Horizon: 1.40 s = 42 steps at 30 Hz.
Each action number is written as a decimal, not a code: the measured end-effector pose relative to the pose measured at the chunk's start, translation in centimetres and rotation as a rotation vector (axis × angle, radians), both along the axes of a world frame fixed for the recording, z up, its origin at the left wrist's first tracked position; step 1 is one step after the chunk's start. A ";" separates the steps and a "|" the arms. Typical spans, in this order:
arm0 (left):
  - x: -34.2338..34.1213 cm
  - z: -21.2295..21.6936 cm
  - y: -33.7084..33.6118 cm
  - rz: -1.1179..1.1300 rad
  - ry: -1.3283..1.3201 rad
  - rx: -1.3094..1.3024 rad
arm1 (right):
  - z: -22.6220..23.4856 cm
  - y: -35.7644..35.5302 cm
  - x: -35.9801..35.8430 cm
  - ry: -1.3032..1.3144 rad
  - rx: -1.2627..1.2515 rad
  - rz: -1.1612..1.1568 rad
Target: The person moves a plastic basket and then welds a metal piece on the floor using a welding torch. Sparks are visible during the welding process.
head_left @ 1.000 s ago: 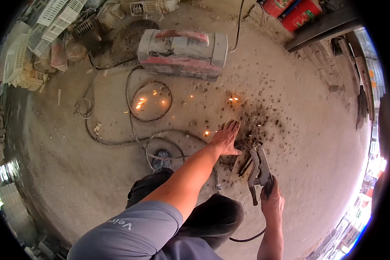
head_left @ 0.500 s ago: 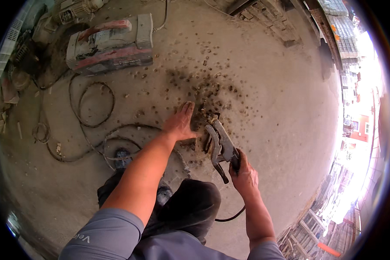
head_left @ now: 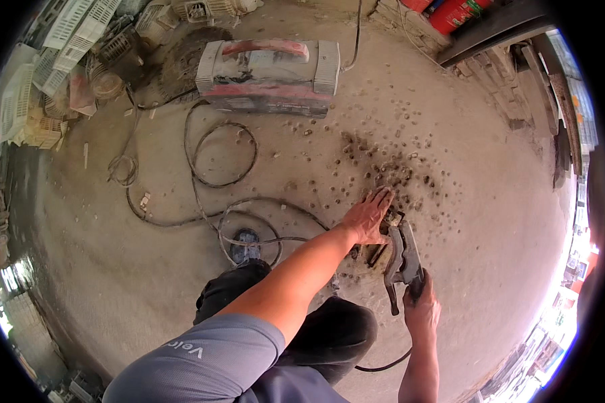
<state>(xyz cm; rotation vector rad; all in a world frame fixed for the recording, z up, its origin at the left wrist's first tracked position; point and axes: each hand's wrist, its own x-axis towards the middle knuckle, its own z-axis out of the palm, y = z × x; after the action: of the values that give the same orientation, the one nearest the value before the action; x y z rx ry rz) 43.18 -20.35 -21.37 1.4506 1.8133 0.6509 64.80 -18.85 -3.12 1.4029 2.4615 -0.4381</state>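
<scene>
My right hand (head_left: 423,310) is wrapped round the dark handle of a grey welding electrode holder (head_left: 406,254), whose lever hangs down on its left side. The jaw end points away from me, close to my left hand. My left hand (head_left: 367,220) reaches across low over the floor, fingers stretched out, beside the jaw. Whether its fingertips touch the floor or the jaw I cannot tell. Small dark metal pieces (head_left: 378,255) lie under and beside the left palm, partly hidden by it. A black cable (head_left: 386,366) runs near my right forearm.
A dusty grey and red welding machine (head_left: 269,79) stands on the floor ahead. Looped cables (head_left: 225,181) lie to the left, around my shoe (head_left: 246,246). Burnt, pitted concrete (head_left: 396,164) spreads beyond my hands. Plastic crates (head_left: 67,47) and motor parts crowd the far left; red cylinders (head_left: 456,15) stand far right.
The view has turned, so the scene sits further right and lower. My left hand has come closer to the holder's jaw; my right hand keeps its grip on the holder.
</scene>
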 end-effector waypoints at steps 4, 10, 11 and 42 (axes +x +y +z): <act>0.0 0.0 0.3 -0.023 0.059 -0.012 | 0.6 0.0 0.0 0.027 0.024 0.060; -0.1 -0.6 0.6 0.013 0.058 0.018 | 0.7 0.5 -0.2 -0.039 0.022 0.042; -0.4 0.0 0.4 0.015 0.043 0.009 | 0.7 0.3 -0.7 -0.016 0.003 0.010; -0.8 0.8 -0.9 -0.001 0.060 -0.047 | -0.8 -0.2 0.6 0.084 -0.046 -0.061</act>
<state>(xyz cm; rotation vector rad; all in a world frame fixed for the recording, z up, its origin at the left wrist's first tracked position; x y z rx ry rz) 42.36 -21.22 -20.55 1.4537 1.8613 0.5658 65.38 -19.01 -3.94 1.4723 2.4626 -0.5737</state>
